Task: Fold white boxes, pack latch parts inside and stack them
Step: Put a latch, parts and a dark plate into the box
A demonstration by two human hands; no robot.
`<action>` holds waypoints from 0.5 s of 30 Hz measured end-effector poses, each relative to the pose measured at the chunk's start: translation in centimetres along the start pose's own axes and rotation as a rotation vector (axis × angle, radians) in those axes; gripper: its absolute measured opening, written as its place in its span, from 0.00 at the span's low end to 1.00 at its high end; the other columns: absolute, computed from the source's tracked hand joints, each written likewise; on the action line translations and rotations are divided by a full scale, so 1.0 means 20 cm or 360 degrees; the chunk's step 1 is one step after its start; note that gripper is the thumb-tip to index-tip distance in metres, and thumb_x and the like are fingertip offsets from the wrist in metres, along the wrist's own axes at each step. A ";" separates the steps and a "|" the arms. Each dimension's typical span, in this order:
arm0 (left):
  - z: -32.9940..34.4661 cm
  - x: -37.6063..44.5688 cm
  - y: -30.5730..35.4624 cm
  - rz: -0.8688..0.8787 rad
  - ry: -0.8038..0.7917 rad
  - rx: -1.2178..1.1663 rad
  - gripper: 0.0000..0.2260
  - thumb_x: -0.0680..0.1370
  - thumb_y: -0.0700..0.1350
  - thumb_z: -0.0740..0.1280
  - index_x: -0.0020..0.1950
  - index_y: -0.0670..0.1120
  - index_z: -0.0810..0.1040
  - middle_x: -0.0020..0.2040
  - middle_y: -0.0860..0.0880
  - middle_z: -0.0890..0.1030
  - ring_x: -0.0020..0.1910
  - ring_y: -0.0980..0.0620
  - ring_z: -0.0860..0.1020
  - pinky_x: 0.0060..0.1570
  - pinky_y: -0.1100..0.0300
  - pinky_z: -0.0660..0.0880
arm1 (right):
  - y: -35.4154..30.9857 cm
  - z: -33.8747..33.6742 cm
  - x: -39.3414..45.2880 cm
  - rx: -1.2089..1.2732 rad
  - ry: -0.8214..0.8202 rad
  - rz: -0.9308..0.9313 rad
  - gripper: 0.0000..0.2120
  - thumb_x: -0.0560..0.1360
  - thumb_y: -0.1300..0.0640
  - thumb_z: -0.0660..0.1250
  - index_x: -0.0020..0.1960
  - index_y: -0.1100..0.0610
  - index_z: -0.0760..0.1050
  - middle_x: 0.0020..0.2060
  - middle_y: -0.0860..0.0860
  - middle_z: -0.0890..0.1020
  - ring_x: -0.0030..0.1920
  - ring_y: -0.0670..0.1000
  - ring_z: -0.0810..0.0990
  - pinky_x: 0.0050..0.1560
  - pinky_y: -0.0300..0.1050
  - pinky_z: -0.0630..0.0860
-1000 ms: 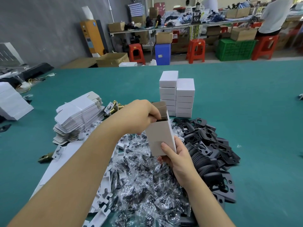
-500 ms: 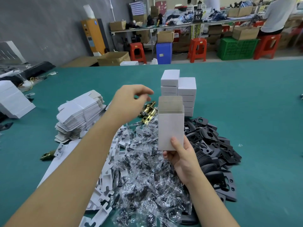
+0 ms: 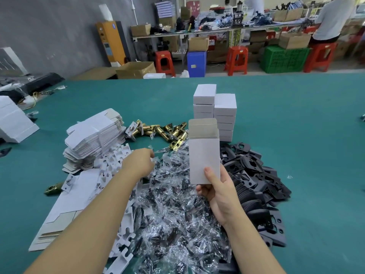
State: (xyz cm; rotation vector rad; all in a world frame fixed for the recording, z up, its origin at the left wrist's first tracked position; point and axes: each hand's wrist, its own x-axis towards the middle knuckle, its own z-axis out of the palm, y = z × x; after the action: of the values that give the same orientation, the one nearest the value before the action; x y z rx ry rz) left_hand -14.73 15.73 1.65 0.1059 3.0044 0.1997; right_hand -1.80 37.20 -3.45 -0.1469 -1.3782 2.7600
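Presently my right hand [image 3: 219, 191] holds a folded white box [image 3: 204, 155] upright above the bench [image 3: 296, 123], thumb pressed on the near face, fingers behind; this grip is closed round the lower end. Top flap stands open, brown inside showing. My left hand [image 3: 141, 164] is down on the heap of clear plastic packets [image 3: 173, 204] toward the near middle of the bench, fingers curled into the film; I cannot tell whether this grip has a packet. Brass latch parts [image 3: 158, 131] lie loose just beyond the packets. Two stacks of closed white boxes [image 3: 215, 111] stand side by side behind the held box, toward the bench's centre. Flat unfolded box blanks [image 3: 94, 135] are piled left of the latches. White card inserts [image 3: 110, 165] lie scattered beside and under my left forearm. Black plates [image 3: 256, 175] are heaped right of the packets, touching them.
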 end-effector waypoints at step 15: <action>0.01 0.02 -0.05 -0.0120 0.0194 -0.0066 0.13 0.76 0.30 0.63 0.44 0.47 0.81 0.43 0.44 0.82 0.40 0.43 0.78 0.44 0.51 0.81 | 0.01 0.00 0.00 -0.0068 -0.0045 0.0001 0.20 0.68 0.45 0.79 0.58 0.46 0.82 0.47 0.56 0.86 0.35 0.53 0.80 0.34 0.42 0.80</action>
State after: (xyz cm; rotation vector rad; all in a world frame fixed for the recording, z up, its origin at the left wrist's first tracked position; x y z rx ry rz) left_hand -15.10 14.83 1.23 -0.0242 3.1162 0.2703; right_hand -1.80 37.21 -3.59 -0.1107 -1.4451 2.7446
